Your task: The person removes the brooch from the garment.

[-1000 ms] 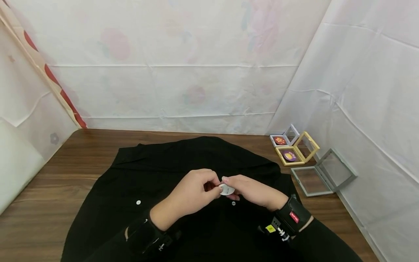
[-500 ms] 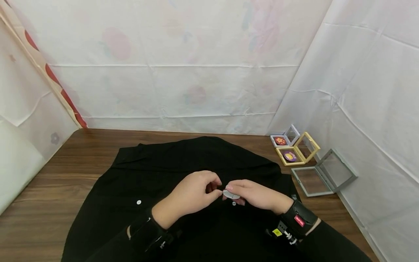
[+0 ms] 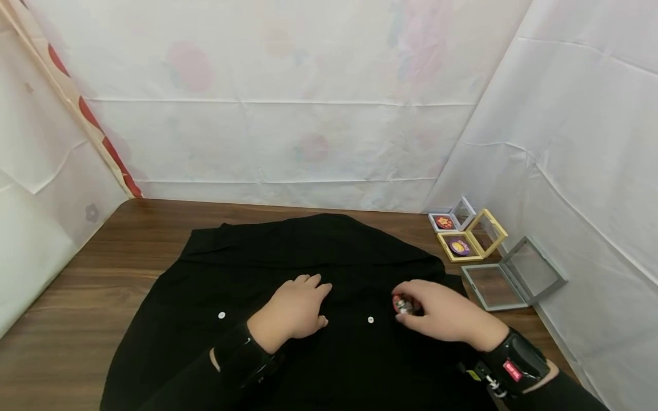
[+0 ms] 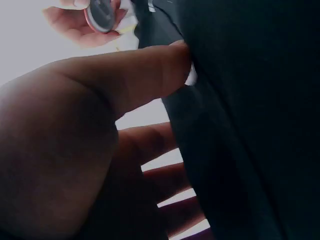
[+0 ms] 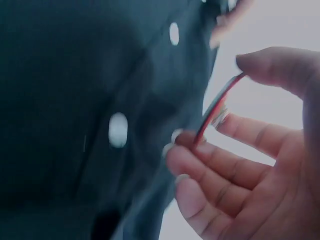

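A black shirt [image 3: 319, 242] lies spread over the table, with white buttons [image 3: 370, 319] showing on it. My right hand [image 3: 447, 311] pinches a round badge [image 3: 402, 304] by its edge, between thumb and fingers, above the shirt's right side. In the head view the badge shows a red rim and a small picture; the left wrist view catches its grey back [image 4: 101, 15]. From the right wrist it appears nearly edge-on. My left hand [image 3: 292, 311] rests on the shirt with its fingers spread and holds nothing.
Three open hinged frames stand at the right by the curtain: a small pale one [image 3: 443, 222] and a yellow one [image 3: 454, 246], each with a badge inside, and a larger grey one [image 3: 496, 285]. White curtains [image 3: 308, 142] enclose the wooden table [image 3: 144, 245].
My hands have come apart. The right hand has carried the badge rightward and turned its picture side into view. The left hand has let its fingers spread onto the shirt.
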The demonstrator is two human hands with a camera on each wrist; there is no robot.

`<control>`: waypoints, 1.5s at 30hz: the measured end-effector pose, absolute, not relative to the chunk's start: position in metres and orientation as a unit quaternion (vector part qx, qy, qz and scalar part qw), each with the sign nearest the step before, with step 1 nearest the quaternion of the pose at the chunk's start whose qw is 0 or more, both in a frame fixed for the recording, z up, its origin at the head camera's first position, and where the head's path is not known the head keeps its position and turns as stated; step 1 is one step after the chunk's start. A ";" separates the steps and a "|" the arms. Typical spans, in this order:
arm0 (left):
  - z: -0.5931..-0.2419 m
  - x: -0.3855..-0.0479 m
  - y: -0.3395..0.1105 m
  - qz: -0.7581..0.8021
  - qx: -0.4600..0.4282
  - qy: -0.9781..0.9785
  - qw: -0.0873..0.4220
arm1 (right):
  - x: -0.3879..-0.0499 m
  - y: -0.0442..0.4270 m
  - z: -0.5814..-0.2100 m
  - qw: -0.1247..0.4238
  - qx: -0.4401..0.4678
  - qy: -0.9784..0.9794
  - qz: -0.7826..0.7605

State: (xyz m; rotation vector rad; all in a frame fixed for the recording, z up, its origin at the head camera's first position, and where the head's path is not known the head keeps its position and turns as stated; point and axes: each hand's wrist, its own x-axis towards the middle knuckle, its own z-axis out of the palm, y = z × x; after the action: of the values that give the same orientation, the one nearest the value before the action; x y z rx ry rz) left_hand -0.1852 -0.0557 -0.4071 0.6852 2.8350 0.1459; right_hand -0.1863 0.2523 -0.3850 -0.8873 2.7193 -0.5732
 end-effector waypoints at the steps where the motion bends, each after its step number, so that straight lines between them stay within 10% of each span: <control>1: -0.408 -0.185 -0.056 0.046 0.228 0.966 0.116 | -0.188 0.259 -0.384 0.101 -0.292 0.932 -0.189; 18: -0.412 -0.186 -0.054 0.030 0.227 0.965 0.124 | -0.221 0.369 -0.378 0.085 -0.114 0.989 -0.034; 45: -0.407 -0.187 -0.054 0.024 0.220 0.967 0.129 | -0.236 0.385 -0.394 0.163 -0.062 0.984 -0.023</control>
State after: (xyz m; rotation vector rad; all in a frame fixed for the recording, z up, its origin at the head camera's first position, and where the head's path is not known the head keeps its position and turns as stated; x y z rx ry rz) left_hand -0.1866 -0.0536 -0.4066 0.6408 2.8097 0.0700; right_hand -0.2361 0.3854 -0.3939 -0.1756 2.8081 -0.0667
